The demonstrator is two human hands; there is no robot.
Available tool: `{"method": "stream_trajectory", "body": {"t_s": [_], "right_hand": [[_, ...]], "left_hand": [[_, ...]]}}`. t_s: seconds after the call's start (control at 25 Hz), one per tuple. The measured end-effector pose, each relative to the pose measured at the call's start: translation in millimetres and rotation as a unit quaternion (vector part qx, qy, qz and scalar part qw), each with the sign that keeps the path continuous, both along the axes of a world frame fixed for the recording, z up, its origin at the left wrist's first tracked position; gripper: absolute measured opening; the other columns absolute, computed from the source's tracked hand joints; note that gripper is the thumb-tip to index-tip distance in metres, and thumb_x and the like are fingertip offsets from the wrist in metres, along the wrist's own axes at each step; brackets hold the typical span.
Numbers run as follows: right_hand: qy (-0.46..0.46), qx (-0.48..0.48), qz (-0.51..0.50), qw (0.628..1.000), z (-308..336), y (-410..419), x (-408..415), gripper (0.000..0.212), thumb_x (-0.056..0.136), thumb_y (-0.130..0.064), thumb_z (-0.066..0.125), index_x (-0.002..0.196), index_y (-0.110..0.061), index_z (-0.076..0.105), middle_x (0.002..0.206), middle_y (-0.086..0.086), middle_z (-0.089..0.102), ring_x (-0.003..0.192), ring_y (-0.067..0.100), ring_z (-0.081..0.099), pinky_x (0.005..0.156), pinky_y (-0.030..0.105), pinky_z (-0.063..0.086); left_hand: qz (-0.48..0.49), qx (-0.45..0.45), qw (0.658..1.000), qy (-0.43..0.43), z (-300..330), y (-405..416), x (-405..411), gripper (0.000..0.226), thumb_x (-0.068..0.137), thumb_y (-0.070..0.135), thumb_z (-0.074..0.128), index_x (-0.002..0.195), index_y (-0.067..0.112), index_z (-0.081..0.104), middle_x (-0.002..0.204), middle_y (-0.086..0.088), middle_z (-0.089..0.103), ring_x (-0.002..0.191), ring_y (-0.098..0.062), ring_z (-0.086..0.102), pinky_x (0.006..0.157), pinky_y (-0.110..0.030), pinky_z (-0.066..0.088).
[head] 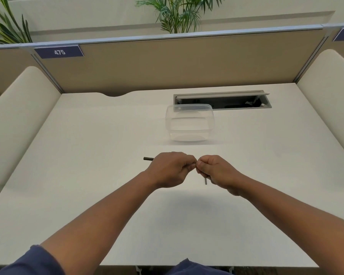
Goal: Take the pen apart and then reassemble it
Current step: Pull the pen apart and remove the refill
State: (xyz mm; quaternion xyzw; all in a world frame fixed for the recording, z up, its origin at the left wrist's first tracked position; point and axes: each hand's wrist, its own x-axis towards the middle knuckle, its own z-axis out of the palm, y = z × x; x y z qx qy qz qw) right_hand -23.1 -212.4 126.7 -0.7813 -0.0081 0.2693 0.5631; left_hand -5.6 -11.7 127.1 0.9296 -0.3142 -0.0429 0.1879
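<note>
Both hands meet above the middle of the white desk (87, 175). My left hand (170, 169) is closed around a dark pen barrel (148, 158), whose end sticks out to the left of the fist. My right hand (216, 171) is closed on a second thin dark pen piece (206, 181), whose tip pokes down below the fingers. The fingertips of the two hands touch at the centre, and the join between the pieces is hidden by them.
A clear plastic container (189, 124) with its lid stands beyond the hands. Behind it is an open cable tray (222, 101) set in the desk. Tan partition panels enclose the back, and padded dividers (18, 120) flank both sides.
</note>
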Motion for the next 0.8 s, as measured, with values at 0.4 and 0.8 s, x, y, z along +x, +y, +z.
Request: {"method": "stream_trajectory", "body": {"t_s": [0.4,0.8], "right_hand": [[-0.292,-0.147,0.032,0.944,-18,-2,-2,0.025,0.102,-0.019,0.047,0.079,-0.014,0.055,0.068,-0.007,0.051,0.066,0.01,0.045,0.062,0.031,0.04],[-0.034,0.026,-0.042,0.998,-9,-7,6,0.015,0.096,-0.021,0.062,0.088,-0.013,0.071,0.073,-0.003,0.068,0.062,0.009,0.055,0.052,0.026,0.046]], "left_hand": [[0.045,-0.009,0.997,0.061,6,-4,6,0.025,0.101,0.041,0.043,0.078,0.031,0.049,0.058,0.008,0.051,0.058,-0.008,0.048,0.054,-0.032,0.038],[0.04,0.03,0.999,0.007,-2,-1,3,0.027,0.103,0.042,0.036,0.089,0.027,0.053,0.07,0.005,0.056,0.07,-0.019,0.052,0.059,-0.037,0.048]]}}
